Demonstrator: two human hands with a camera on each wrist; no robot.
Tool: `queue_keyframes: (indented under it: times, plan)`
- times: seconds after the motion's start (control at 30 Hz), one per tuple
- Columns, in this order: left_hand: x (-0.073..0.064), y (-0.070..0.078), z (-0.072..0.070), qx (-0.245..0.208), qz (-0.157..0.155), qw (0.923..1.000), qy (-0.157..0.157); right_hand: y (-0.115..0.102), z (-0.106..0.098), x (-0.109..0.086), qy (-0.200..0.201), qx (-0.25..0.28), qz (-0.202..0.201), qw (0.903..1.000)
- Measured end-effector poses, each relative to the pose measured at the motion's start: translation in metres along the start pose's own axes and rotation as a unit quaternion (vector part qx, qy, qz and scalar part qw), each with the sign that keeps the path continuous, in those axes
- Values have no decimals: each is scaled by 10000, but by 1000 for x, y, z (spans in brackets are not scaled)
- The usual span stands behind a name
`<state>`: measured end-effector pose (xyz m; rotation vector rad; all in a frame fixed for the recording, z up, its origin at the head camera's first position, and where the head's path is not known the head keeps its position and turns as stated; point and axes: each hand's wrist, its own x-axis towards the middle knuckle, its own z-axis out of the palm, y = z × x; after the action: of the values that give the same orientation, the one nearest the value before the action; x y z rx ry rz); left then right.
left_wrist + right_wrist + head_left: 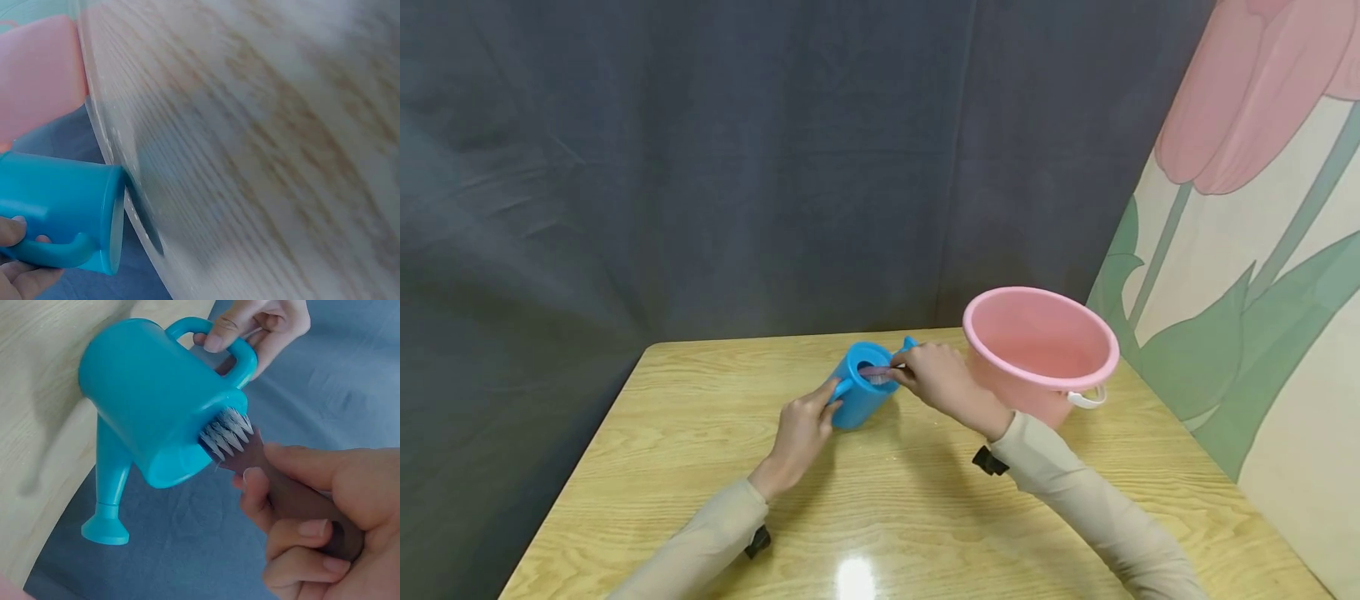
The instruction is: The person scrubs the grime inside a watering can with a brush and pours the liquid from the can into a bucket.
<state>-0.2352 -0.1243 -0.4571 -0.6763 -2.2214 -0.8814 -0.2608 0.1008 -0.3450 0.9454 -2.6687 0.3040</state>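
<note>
A blue watering can with a side spout and a loop handle leans tilted over the table in the head view. My left hand grips its handle, fingers curled round the loop. In my right hand is a scrub brush with a brownish-purple handle and white bristles, thumb and fingers wrapped round the handle. The bristle end sits at the can's round top opening, partly inside the rim. In the left wrist view the can's base shows close to the tabletop.
A pink bucket with a white handle stands on the wooden table, just right of the can and behind my right forearm. A dark curtain hangs along the back. A wall painted with tulips borders the right side.
</note>
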Motion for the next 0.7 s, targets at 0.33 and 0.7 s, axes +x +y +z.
queue_keyframes:
  times: [0.33,0.7]
  plan:
    - [0,2,2,191,150,9997,-19,4,-16,-4,-219,79,175,9996]
    - [1,2,0,103,78,9999,-26,4,-20,-5,-401,85,243,9989]
